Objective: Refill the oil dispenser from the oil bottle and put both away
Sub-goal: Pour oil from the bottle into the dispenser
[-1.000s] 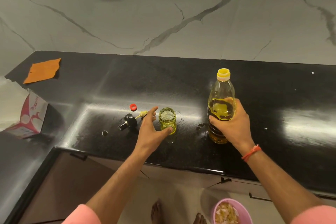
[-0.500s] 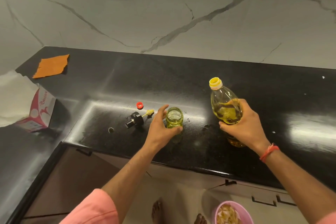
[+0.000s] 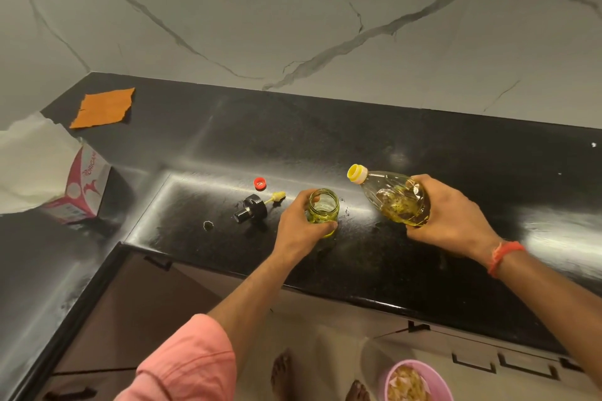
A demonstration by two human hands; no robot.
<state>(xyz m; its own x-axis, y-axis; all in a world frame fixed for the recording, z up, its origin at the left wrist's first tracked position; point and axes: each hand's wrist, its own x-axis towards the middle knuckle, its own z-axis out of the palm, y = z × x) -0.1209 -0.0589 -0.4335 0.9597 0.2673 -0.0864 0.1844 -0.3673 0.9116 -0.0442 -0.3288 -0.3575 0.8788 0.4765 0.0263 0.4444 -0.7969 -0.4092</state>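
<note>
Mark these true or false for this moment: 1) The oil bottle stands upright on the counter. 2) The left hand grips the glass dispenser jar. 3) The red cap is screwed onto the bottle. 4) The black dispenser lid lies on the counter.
1) False: the right hand holds the oil bottle tilted, its yellow neck toward the glass dispenser jar.
2) True: the left hand grips it.
3) False: the red cap lies on the black counter.
4) True: the black dispenser lid lies left of the jar.
</note>
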